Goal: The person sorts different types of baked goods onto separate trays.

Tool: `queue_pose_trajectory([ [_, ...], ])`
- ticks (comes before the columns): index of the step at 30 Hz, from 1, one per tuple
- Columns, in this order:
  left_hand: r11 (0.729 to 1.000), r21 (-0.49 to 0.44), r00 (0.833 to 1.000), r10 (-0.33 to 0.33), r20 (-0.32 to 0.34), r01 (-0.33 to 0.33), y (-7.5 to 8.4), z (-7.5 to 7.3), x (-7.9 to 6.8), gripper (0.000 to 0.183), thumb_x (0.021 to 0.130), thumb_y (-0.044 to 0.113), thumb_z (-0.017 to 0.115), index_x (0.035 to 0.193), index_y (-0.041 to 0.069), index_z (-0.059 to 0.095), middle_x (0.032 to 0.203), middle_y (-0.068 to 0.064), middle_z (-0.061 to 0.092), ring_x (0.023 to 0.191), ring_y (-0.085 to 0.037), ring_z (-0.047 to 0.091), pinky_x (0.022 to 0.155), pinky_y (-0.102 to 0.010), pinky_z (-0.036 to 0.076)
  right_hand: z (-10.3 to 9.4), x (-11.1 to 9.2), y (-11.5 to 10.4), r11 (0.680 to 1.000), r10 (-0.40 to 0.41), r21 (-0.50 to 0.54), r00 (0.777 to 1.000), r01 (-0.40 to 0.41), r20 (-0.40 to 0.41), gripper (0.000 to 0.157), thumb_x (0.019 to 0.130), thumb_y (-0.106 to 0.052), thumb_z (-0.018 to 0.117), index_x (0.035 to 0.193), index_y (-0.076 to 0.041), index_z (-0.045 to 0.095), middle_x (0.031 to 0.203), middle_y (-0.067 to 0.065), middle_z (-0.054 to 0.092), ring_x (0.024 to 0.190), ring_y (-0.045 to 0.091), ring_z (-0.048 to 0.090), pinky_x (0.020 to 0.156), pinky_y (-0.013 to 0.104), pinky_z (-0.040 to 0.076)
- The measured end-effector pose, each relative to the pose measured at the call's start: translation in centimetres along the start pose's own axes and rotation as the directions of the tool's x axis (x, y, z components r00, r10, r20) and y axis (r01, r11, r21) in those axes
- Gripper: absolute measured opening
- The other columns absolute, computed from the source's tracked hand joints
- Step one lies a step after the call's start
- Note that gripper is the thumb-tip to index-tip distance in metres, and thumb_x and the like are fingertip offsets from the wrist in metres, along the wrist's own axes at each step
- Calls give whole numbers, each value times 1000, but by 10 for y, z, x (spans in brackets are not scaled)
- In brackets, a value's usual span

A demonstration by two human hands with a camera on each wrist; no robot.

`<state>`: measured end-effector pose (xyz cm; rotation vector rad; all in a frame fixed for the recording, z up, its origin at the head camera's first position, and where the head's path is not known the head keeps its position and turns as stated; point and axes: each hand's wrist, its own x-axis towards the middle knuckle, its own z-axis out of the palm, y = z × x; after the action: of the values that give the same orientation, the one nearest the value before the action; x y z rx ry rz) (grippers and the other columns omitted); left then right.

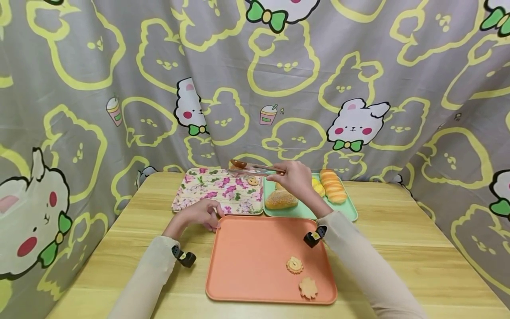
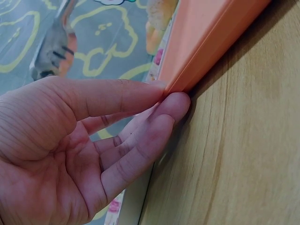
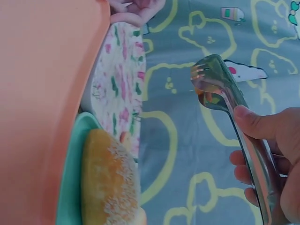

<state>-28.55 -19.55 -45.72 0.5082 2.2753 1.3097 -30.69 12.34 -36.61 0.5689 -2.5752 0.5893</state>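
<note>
My left hand (image 1: 200, 213) pinches the far left corner of an orange tray (image 1: 255, 257) between thumb and fingertips; the left wrist view shows this grip close up. On that tray lie a round cookie (image 1: 294, 265) and a flower-shaped cookie (image 1: 308, 288). Raised above the back trays, my right hand (image 1: 294, 178) holds metal tongs (image 3: 246, 140) by their arms, pointing left. Their two heads are close together in the right wrist view. An orange-brown patch shows at the tips; I cannot tell whether it is a held piece or a reflection.
Behind the orange tray stand a floral tray (image 1: 215, 195) with a small cookie (image 1: 253, 180) and a green tray (image 1: 349, 212). The green one bears a sprinkled bun (image 1: 281, 200), a striped loaf (image 1: 333, 186) and a yellow piece (image 1: 318, 188). A patterned curtain (image 1: 227, 66) hangs behind the wooden table (image 1: 398, 239).
</note>
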Motion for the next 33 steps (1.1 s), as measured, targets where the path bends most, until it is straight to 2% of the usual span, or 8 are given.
queue_pose_trajectory([
  [9, 1000, -9, 1000, -7, 2, 7, 1, 0, -2, 24, 83, -8, 70, 105, -11, 61, 77, -20, 73, 68, -18, 72, 65, -34, 62, 28, 16, -3, 999, 44, -32, 998, -43, 38, 36, 83, -39, 83, 114, -20, 80, 100, 3, 80, 63, 14, 67, 44, 23, 22],
  [14, 1000, -6, 1000, -8, 1, 8, 0, 0, -1, 24, 82, -8, 70, 105, -11, 61, 78, -20, 73, 68, -18, 72, 65, -34, 62, 43, 22, -1, 994, 97, -61, 993, -93, 71, 40, 84, -42, 82, 116, -19, 79, 104, 5, 80, 45, 8, 44, 45, 24, 17],
  [16, 1000, -9, 1000, -7, 4, 8, 0, 0, -1, 24, 82, -8, 70, 104, -11, 61, 77, -18, 73, 68, -18, 72, 65, -33, 61, 48, 24, -1, 992, 110, -69, 991, -105, 82, 39, 84, -43, 81, 115, -18, 79, 91, 5, 80, 43, 7, 33, 45, 24, 15],
  [18, 1000, -13, 1000, -9, 7, 9, 0, -1, -1, 24, 82, -7, 71, 104, -10, 61, 76, -15, 73, 67, -18, 72, 65, -33, 61, 52, 26, -2, 991, 117, -78, 989, -109, 93, 35, 85, -42, 81, 109, -17, 81, 69, 4, 73, 44, 8, 25, 45, 25, 14],
  [21, 1000, -20, 1000, -12, 13, 12, 0, 0, -1, 24, 83, -7, 71, 104, -10, 61, 75, -13, 73, 67, -18, 71, 65, -33, 61, 57, 28, -4, 988, 131, -98, 986, -121, 104, 30, 84, -41, 82, 101, -17, 83, 48, -1, 46, 45, 8, 20, 45, 25, 12],
  [23, 1000, -19, 1000, -13, 13, 13, 0, 0, 0, 24, 83, -7, 70, 104, -10, 61, 75, -12, 73, 67, -18, 71, 65, -33, 61, 60, 28, -5, 984, 144, -118, 983, -130, 112, 26, 84, -41, 82, 91, -16, 82, 46, -4, 32, 45, 8, 17, 46, 25, 12],
  [26, 1000, -13, 1000, -7, 10, 7, 0, 0, 0, 24, 82, -8, 70, 104, -10, 61, 76, -14, 73, 68, -18, 71, 65, -33, 61, 65, 28, -6, 976, 170, -157, 978, -151, 119, 27, 83, -41, 83, 80, -15, 79, 47, -6, 21, 47, 9, 14, 46, 26, 11],
  [33, 1000, -9, 1000, 1, 2, -1, 0, 0, 1, 24, 82, -9, 70, 104, -11, 61, 75, -16, 73, 68, -18, 72, 65, -34, 61, 73, 30, -8, 963, 189, -219, 972, -156, 137, 34, 85, -39, 82, 74, -8, 72, 52, -5, 16, 49, 9, 13, 47, 25, 11],
])
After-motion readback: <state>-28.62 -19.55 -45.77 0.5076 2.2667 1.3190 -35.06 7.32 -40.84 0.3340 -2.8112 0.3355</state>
